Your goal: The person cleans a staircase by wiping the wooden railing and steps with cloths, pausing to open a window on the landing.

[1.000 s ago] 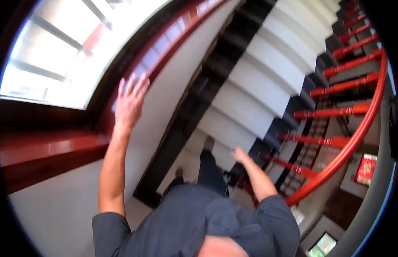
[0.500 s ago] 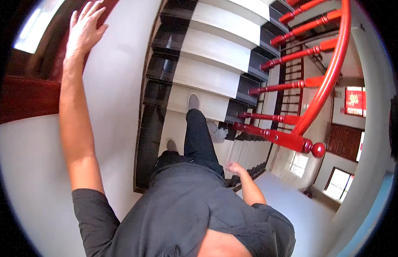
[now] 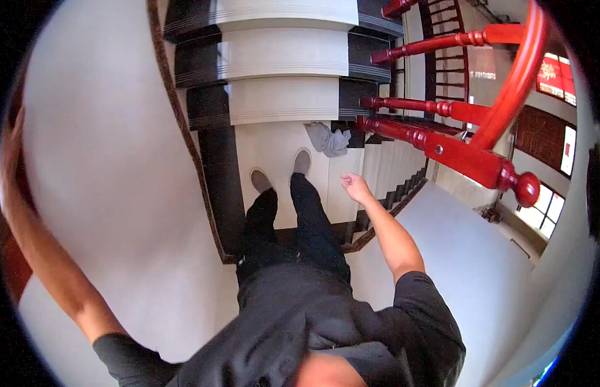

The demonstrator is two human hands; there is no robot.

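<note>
At the far left edge, my left hand (image 3: 11, 151) is raised beside a dark red wooden surface (image 3: 11, 258), its fingers stretched out and partly in shadow. Whether it touches the wood cannot be made out. My right hand (image 3: 356, 188) hangs over the pale landing (image 3: 342, 206), its fingers curled in and nothing visible in them. A crumpled grey cloth (image 3: 329, 140) lies on the landing just beyond that hand, by the foot of the steps. My two feet, in grey shoes (image 3: 302, 160), stand side by side to the left of the cloth.
White steps with black ends (image 3: 284, 100) rise ahead. Along the right run a red handrail (image 3: 516, 84) and turned balusters, ending in a post with a round knob (image 3: 526, 188). More steps (image 3: 393, 164) lie beyond the landing's right side. A white wall (image 3: 113, 161) stands at the left.
The view has turned and moved toward the landing. My left hand has shifted to the left edge, and both feet now stand together on the landing. The window has left the view.
</note>
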